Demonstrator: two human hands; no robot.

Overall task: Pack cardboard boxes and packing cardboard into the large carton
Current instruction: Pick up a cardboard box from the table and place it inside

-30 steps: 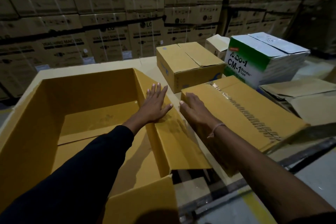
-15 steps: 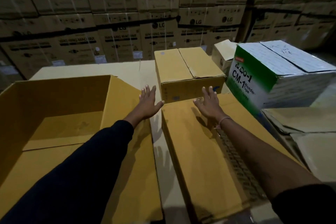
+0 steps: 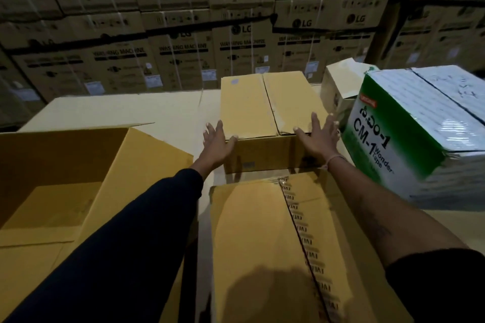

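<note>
A closed brown cardboard box (image 3: 265,105) stands on the table straight ahead. My left hand (image 3: 216,143) lies against its near left corner, thumb on the top edge. My right hand (image 3: 319,136) rests on its near right corner, fingers spread over the top. Neither hand has the box lifted. The large open carton (image 3: 65,155) sits at the left, its right flap (image 3: 139,173) folded outward under my left arm. A taped brown box (image 3: 267,238) lies flat in front of me, below my arms.
A green and white "CM-1 Wonder Tape" box (image 3: 409,128) stands at the right, close to my right hand. A small pale box (image 3: 338,86) sits behind it. Stacked washing machine cartons (image 3: 183,55) wall off the back. The pale table surface (image 3: 126,110) extends beyond the carton.
Both hands left the carton flap and the taped box, reached forward, and now touch the near corners of the far brown box. The view has shifted forward.
</note>
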